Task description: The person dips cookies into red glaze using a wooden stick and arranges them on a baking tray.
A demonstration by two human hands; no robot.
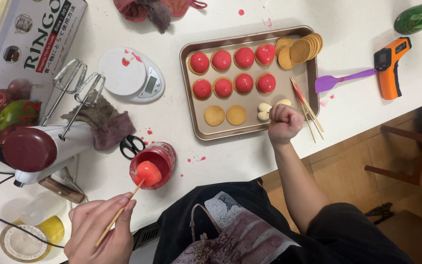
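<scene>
- Red glaze marks most of what I can see, so I read the scene across the white counter [211, 161] from its left edge.
- Far left, a hand mixer [40, 146] lies on its side with its two beaters [76, 88] sticking up over a grey rag [106, 124]; its cord runs out of view.
- My left hand [98, 230] is low in the picture, fingers pressed together and pinching a thin wooden skewer [118, 212].
- On the skewer's tip sits a glossy red ball [148, 172], held just over or in a cup of red glaze [159, 156]; I cannot tell whether it touches the liquid.
- A white kitchen scale [130, 73] and black scissors [132, 145] lie just beside the cup.
- On the baking tray [194, 129], eight red domes [233, 71] sit on biscuits, so I judge that much as coated.
- Two bare biscuits [225, 115] and a stack of biscuits [299, 49] at the far corner remain uncovered, and pale uncoated pieces [264, 110] lie near them.
- My right hand [284, 122] is curled into a fist over the tray's near edge; whatever it grips is hidden.
- Spare skewers [306, 105] rest across the tray's right rim.
- Beyond lie a purple spatula [340, 78] and an orange thermometer gun [391, 66]; a green object is cut off at the top corner.
</scene>
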